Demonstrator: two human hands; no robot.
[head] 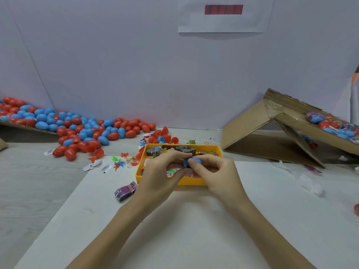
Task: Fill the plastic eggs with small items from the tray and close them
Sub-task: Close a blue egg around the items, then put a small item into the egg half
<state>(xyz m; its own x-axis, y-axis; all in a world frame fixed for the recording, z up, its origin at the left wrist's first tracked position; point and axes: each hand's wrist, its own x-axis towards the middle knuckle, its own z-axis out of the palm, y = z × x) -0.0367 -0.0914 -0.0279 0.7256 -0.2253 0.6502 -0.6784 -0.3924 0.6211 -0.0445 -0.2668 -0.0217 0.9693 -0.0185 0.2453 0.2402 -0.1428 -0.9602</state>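
Both my hands meet over the yellow tray (141, 164) and hold one blue plastic egg (192, 161) between them. My left hand (161, 175) pinches its left part and my right hand (215, 171) pinches its right part. Fingers cover most of the egg, so I cannot tell whether its halves are joined. The tray holds small wrapped packets (155, 150). A big heap of red and blue eggs (77, 129) lies at the left, with open red halves (165, 135) behind the tray.
A purple packet (125, 191) lies left of my left wrist. Small plastic figures and paper tags (120, 162) are scattered left of the tray. A tilted cardboard box (281, 131) at the right holds eggs (330, 125). White paper (184, 230) covers the near table.
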